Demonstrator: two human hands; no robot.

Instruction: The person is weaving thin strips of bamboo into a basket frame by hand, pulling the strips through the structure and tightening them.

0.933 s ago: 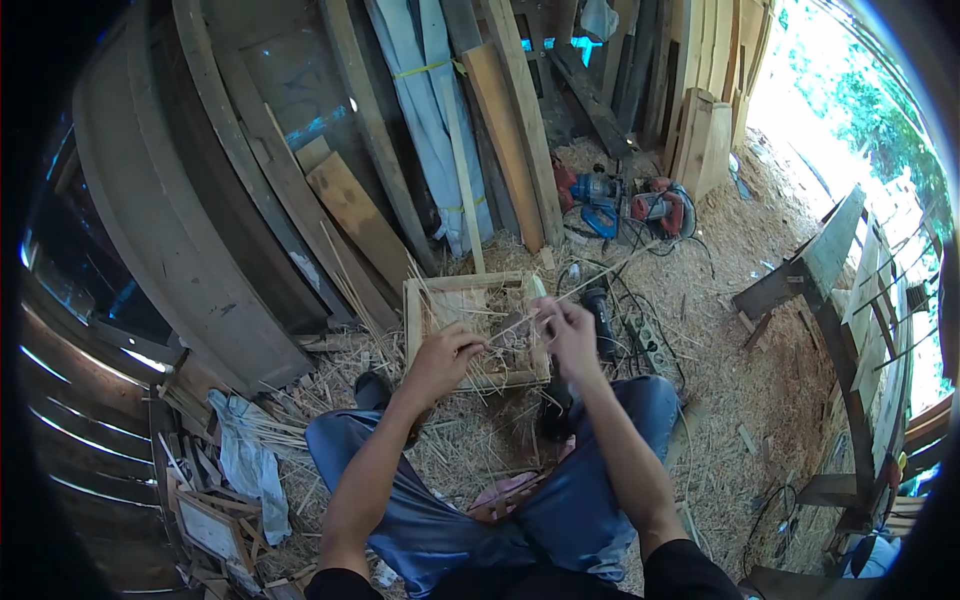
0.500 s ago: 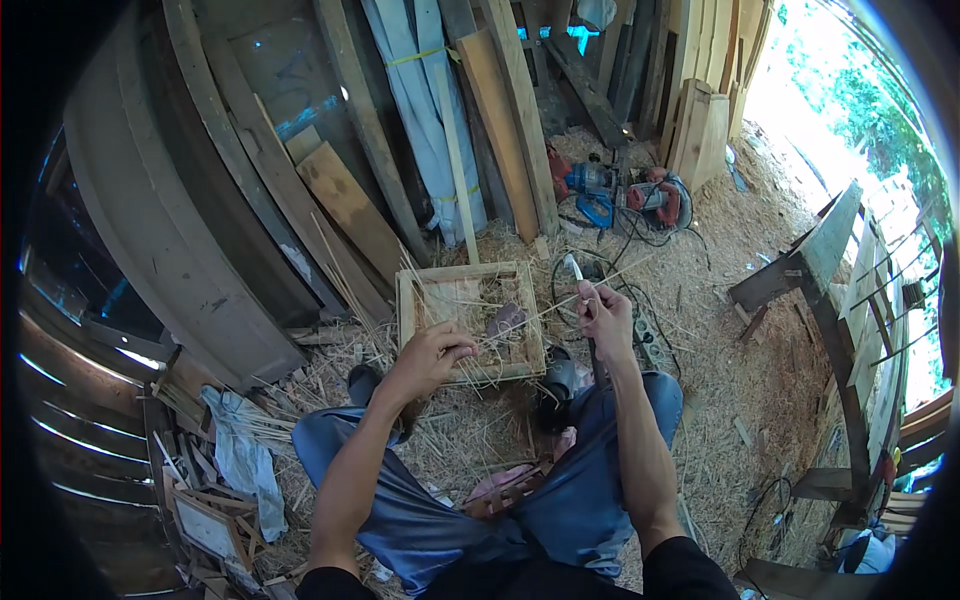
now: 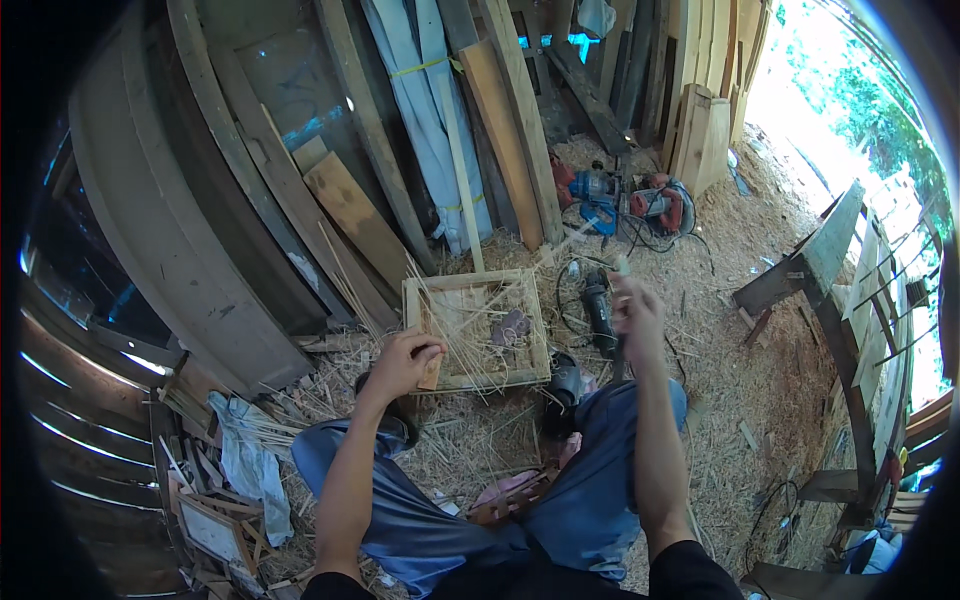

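My left hand [image 3: 405,362] is closed at the left side of a shallow wooden box [image 3: 475,380], pinching what looks like thin pale strips that slant over it. A small tan board [image 3: 430,374] stands just below those fingers. My right hand [image 3: 638,312], slightly blurred, is raised right of the box, closed on a small pale tool [image 3: 621,268] whose exact kind I cannot make out. Loose strips and a mottled purple-grey piece [image 3: 510,328] lie in the box. A black power tool [image 3: 600,315] lies between the box and my right hand.
Planks [image 3: 515,140] and a wrapped pale bundle [image 3: 425,130] lean along the back. Red and blue power tools [image 3: 650,208] with cords lie beyond the box. A wooden structure with rods [image 3: 850,300] stands right. A crumpled sheet [image 3: 250,470] lies left on the straw-strewn ground.
My left hand has moved left toward the box's side. My right hand has moved right, away from the box and from my left hand, carrying the pale tool.
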